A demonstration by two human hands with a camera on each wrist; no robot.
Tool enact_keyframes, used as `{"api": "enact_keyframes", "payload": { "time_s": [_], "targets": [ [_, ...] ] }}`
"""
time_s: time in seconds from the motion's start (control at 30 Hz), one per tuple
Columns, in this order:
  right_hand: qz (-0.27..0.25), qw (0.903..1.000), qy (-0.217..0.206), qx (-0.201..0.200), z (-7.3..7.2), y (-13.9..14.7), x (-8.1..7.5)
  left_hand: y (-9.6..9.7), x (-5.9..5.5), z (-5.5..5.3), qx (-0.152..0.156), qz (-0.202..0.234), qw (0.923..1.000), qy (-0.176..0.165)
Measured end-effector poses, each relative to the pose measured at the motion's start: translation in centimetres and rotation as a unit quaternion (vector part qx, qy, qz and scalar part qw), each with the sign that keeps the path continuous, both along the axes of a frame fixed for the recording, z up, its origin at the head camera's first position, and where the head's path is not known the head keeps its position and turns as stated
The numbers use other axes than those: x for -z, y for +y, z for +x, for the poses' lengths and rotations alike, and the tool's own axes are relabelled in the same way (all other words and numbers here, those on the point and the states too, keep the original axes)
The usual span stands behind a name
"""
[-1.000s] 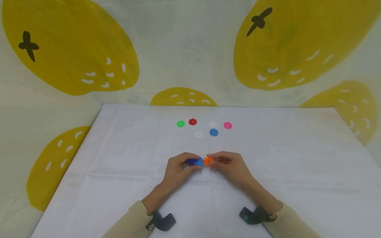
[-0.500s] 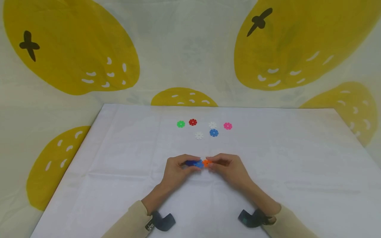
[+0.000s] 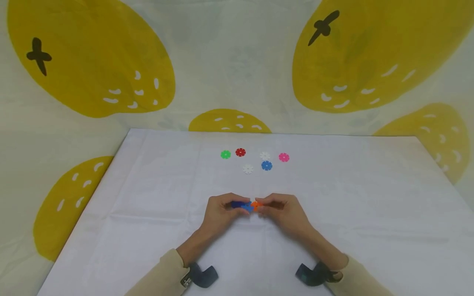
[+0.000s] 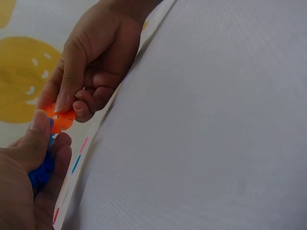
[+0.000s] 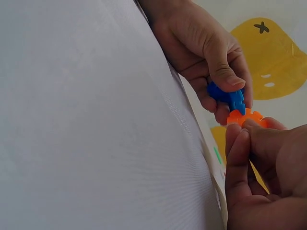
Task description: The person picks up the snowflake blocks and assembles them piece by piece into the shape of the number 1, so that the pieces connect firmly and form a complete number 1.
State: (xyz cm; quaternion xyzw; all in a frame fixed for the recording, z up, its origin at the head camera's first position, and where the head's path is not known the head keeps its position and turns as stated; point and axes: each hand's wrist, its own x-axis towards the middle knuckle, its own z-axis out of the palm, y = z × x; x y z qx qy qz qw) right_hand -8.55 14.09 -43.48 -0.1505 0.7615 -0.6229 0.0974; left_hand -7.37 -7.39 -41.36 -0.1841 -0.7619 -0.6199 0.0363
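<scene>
In the head view my left hand [image 3: 219,211] pinches a dark blue notched plastic disc [image 3: 237,204] joined to a lighter blue notched disc [image 3: 247,207]. Between the thumb and fingers of my right hand [image 3: 286,210] is an orange notched disc [image 3: 255,205], its edge meeting the lighter blue one. From the right wrist, the lighter blue disc [image 5: 237,101] stands at an angle to the orange disc [image 5: 247,116], right at its rim. The left wrist view shows the dark blue piece [image 4: 43,170] partly hidden by my left fingers.
Beyond the hands, loose notched discs lie flat on the white-covered table [image 3: 155,176]: green [image 3: 225,154], red [image 3: 240,152], pink [image 3: 284,157], blue [image 3: 266,165] and two white ones, one nearer [image 3: 248,169]. A curtain with yellow shapes [image 3: 237,90] hangs behind the far edge.
My right hand has moved slightly left and nearer, bringing the orange disc closer against the lighter blue disc. The left hand has shifted a little nearer. The loose discs stay where they were.
</scene>
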Motion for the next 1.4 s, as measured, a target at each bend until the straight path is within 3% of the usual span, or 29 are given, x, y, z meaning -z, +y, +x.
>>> {"api": "enact_keyframes", "payload": {
  "time_s": [0.27,0.53,0.63,0.8,0.87,1.13,1.4],
  "targets": [
    [0.002,1.0,-0.002,0.004,0.2,-0.1,-0.1,-0.1,0.3,0.0,0.013,0.016,0.9996,0.017],
    [0.02,0.9995,0.02,0.017,0.3,-0.2,-0.3,-0.2,0.6,-0.2,0.016,0.02,0.9967,0.077],
    [0.04,0.9985,0.028,0.025,0.5,-0.5,-1.7,-0.1,1.1,-0.5,0.016,0.016,0.9957,0.089],
    [0.039,0.9985,0.027,0.029,0.7,-0.7,-3.6,-0.1,0.7,-0.6,0.024,0.018,0.9969,0.073],
    [0.035,0.9986,0.028,0.028,0.6,-0.6,-3.5,0.0,0.1,-0.5,0.026,0.019,0.9969,0.071],
    [0.03,0.9987,0.019,0.035,-0.3,-0.2,-1.2,-0.1,-0.1,-0.7,0.028,0.011,0.9956,0.089],
    [0.013,0.9994,-0.008,0.032,-0.1,-0.2,-0.8,-0.1,0.2,-0.6,0.044,0.012,0.9948,0.091]
  ]
}}
